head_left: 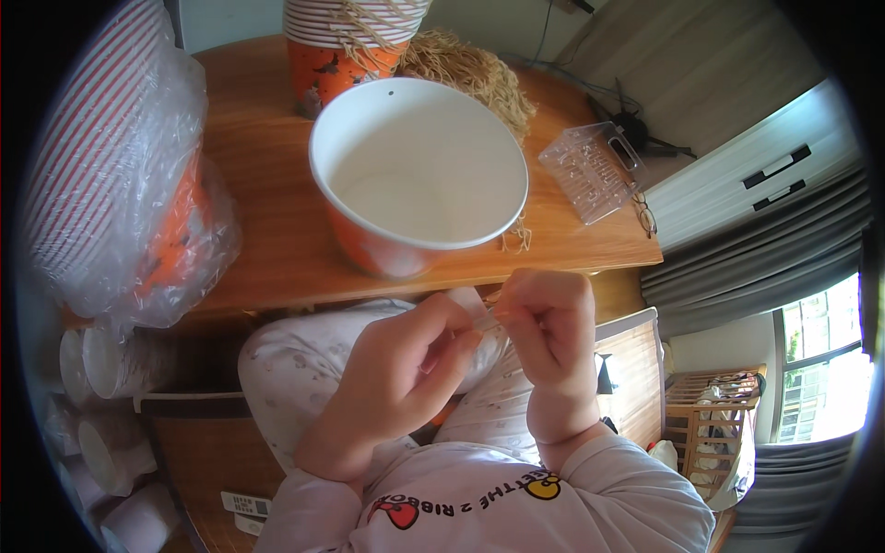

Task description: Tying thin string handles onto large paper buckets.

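Observation:
Both my hands are raised over my lap, just below the table's near edge, with fingers pinched and tips close together. My left hand [406, 359] is closed on a small whitish, translucent strip [473, 308] that spans toward the other hand. My right hand [553, 323] pinches at the strip's far end; what exactly lies between its fingertips is too small to make out. Beyond the hands, a large paper bucket [419, 166] stands upright on the table, white inside and orange outside. One small dark hole shows near its far rim.
Behind the bucket are a stack of orange buckets [343, 69] and a heap of tan cords [475, 78]. A clear plastic holder [590, 175] and glasses [645, 214] lie at the right of the wooden table [267, 175]. Plastic-wrapped stacked buckets [120, 184] rise at left.

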Demonstrator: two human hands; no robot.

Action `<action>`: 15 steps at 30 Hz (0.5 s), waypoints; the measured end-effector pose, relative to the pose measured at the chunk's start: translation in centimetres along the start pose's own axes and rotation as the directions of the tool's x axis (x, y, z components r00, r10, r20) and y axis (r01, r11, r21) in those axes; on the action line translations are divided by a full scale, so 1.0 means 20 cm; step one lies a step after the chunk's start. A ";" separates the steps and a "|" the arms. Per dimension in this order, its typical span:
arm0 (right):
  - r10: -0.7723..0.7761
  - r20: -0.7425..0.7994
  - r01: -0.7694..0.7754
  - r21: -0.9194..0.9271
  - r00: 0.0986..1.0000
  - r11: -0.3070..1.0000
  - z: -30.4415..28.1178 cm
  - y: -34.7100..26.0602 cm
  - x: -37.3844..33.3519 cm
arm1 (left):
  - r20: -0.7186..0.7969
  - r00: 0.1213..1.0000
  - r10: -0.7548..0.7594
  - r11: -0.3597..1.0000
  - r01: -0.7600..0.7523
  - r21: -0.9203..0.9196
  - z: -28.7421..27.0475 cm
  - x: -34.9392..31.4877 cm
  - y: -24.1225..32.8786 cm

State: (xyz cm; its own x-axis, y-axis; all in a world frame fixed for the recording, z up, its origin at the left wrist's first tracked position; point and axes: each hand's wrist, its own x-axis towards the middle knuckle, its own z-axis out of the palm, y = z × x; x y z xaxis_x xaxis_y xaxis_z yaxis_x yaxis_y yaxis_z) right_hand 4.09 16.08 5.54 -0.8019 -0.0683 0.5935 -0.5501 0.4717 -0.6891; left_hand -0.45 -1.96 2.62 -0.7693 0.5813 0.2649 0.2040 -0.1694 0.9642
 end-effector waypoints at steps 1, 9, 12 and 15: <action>0.024 -0.010 -0.024 -0.068 1.000 0.997 0.00 -0.01 0.01 | 0.001 1.000 0.032 0.999 -0.032 0.016 -0.01 -0.01 -0.01; -0.259 0.011 0.216 -0.589 0.966 0.779 -0.13 0.11 0.26 | -0.147 0.965 0.216 0.976 -0.217 0.012 -0.05 0.00 0.00; -0.262 0.109 0.276 -0.572 0.959 0.773 -0.11 0.11 0.27 | -0.258 0.914 0.314 0.938 -0.257 0.231 -0.04 -0.01 0.00; -0.323 0.094 0.321 -0.535 0.942 0.781 -0.06 0.09 0.26 | -0.326 0.829 0.454 0.839 -0.276 0.468 -0.02 -0.02 -0.01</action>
State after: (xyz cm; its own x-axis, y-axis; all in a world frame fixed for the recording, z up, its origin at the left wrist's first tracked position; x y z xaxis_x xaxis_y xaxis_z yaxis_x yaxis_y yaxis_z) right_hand -0.80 17.70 7.91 -0.5995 -0.2991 0.7424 -0.5625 0.8173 -0.1250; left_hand -0.49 -2.45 2.37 -0.7426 0.1452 0.6539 0.6669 0.0700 0.7418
